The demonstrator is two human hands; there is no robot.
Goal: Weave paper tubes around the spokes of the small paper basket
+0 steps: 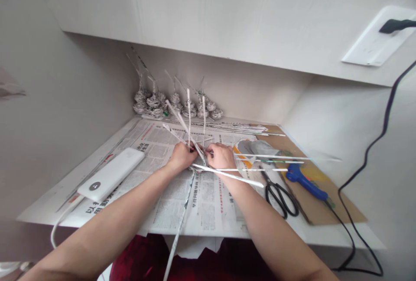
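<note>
Several rolled paper sticks [234, 177] cross and fan outward from a small woven centre between my hands, over the newspaper. My left hand [182, 155] is closed on the left side of this paper weaving, its fingertips partly hidden. From the right, my right hand [221, 156] pinches the weaving with fingers curled. Two sticks stand up behind the hands, others slant to the back left, and several point right. One long paper stick [182, 220] runs from the centre toward me, past the table's front edge.
Woven paper figures [154, 101] line the back wall. Loose paper sticks [234, 128] lie before them. A white power bank [112, 174] with a cable is at left. Black scissors [281, 198], a blue glue gun [305, 181] and cardboard [338, 211] lie at right. A black cord [367, 159] hangs from the socket.
</note>
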